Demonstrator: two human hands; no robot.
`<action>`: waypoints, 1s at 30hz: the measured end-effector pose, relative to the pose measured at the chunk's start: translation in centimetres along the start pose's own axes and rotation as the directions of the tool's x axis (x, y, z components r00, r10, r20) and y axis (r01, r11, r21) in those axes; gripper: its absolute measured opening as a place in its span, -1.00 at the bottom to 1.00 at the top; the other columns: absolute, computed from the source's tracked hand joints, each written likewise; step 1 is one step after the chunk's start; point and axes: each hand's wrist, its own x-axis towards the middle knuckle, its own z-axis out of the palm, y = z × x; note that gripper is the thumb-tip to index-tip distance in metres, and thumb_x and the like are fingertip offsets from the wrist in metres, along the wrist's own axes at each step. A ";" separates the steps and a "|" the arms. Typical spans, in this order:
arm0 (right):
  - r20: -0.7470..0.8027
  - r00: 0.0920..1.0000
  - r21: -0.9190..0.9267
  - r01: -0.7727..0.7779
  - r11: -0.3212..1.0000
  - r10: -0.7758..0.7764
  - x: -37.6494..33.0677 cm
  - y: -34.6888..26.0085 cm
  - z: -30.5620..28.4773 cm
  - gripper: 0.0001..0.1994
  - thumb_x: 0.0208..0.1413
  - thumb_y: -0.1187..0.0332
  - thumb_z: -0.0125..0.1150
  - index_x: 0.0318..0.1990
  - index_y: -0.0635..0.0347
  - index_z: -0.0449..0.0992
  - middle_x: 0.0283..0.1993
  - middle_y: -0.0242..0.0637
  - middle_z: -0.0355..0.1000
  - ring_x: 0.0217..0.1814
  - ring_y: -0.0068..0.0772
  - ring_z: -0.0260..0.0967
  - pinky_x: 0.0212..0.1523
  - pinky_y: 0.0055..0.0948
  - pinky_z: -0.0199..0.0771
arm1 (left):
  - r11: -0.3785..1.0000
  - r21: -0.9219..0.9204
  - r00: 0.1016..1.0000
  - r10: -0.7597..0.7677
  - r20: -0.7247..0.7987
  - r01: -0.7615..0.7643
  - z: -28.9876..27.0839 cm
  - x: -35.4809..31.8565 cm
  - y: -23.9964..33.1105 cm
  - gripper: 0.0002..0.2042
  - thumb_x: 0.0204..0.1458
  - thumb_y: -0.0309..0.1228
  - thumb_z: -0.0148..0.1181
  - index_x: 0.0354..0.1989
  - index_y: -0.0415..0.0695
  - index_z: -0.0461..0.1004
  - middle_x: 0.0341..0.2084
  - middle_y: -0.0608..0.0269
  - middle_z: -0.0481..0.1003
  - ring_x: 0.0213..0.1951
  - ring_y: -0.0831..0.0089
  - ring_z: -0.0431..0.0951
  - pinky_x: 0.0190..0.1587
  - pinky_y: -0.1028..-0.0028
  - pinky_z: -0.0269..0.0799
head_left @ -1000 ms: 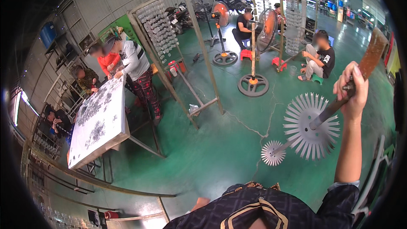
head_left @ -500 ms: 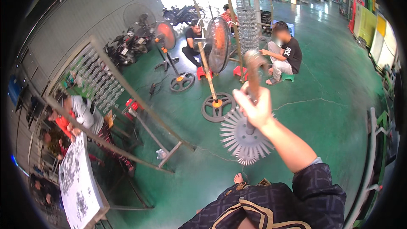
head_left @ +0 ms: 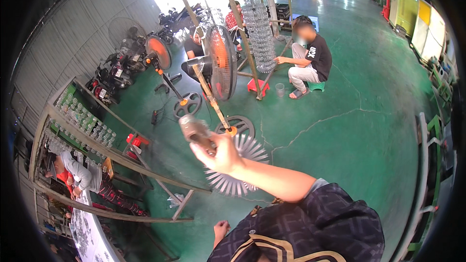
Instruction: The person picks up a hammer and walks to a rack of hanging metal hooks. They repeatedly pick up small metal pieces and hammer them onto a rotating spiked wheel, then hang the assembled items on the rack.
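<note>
At the far left one white-topped table (head_left: pixel 101 243) carries dark pieces too many to count, and two people lean over it, one in a grey top (head_left: pixel 77 165) and one in red (head_left: pixel 64 176). One rusty frame (head_left: pixel 183 205) crosses in front of them, with rows of small clear pieces (head_left: pixel 82 116) in it, likewise past counting. Beyond it several motorbikes (head_left: pixel 116 71) overlap, so their number cannot be told. Two fans with orange centres follow: the first fan (head_left: pixel 158 52), then the larger second fan (head_left: pixel 221 75), with one person in black partly hidden behind it.

Near the middle, one metal tool (head_left: pixel 198 135) is raised above the green floor in front of the wearer, its rusty end blurred. The one left hand (head_left: pixel 222 229) is low, beside the wearer's dark shirt; how its fingers stand cannot be told. The one right hand (head_left: pixel 224 155) has its fingers wrapped round the tool, and one finned disc (head_left: pixel 233 183) shows behind that hand and forearm.

Farther right are one person in red, one hanging column of clear pieces (head_left: pixel 262 43), one red stool (head_left: pixel 257 86), one clear cup (head_left: pixel 280 90) and one person in a dark T-shirt (head_left: pixel 319 58), seated on one green stool (head_left: pixel 317 86)
</note>
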 end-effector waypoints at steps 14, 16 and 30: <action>0.137 0.990 0.246 -0.040 0.968 0.006 8.3 11.5 0.7 -0.83 -0.08 0.38 0.20 -0.52 0.22 0.32 -0.75 -0.24 0.20 -0.75 -0.30 0.23 -0.69 -0.45 0.15 | 0.945 -0.020 0.944 -0.327 -0.043 0.326 12.1 6.0 7.3 -0.66 -0.10 -0.17 0.18 -0.27 -0.18 0.52 -0.49 0.14 0.54 -0.42 0.39 0.54 -0.29 0.41 0.43; 0.122 0.992 0.274 -0.049 0.961 0.016 9.2 12.2 1.8 -0.76 -0.09 0.36 0.21 -0.60 0.19 0.26 -0.79 -0.23 0.12 -0.78 -0.21 0.17 -0.72 -0.41 0.09 | 0.941 -0.097 0.940 -0.333 -0.078 0.325 12.0 6.9 8.5 -0.66 -0.11 -0.17 0.18 -0.27 -0.18 0.52 -0.49 0.14 0.54 -0.43 0.38 0.54 -0.29 0.41 0.43; 0.239 0.932 0.425 -0.352 0.834 0.272 16.1 21.1 14.4 -0.75 -0.04 0.38 0.22 -0.65 0.21 0.33 -0.76 -0.57 0.17 -0.65 -0.79 0.07 -0.65 -0.62 0.04 | 0.874 -0.138 0.863 -0.483 -0.147 0.466 6.0 10.9 1.5 -0.61 -0.14 -0.12 0.19 -0.26 -0.18 0.52 -0.49 0.08 0.53 -0.44 0.29 0.55 -0.29 0.39 0.43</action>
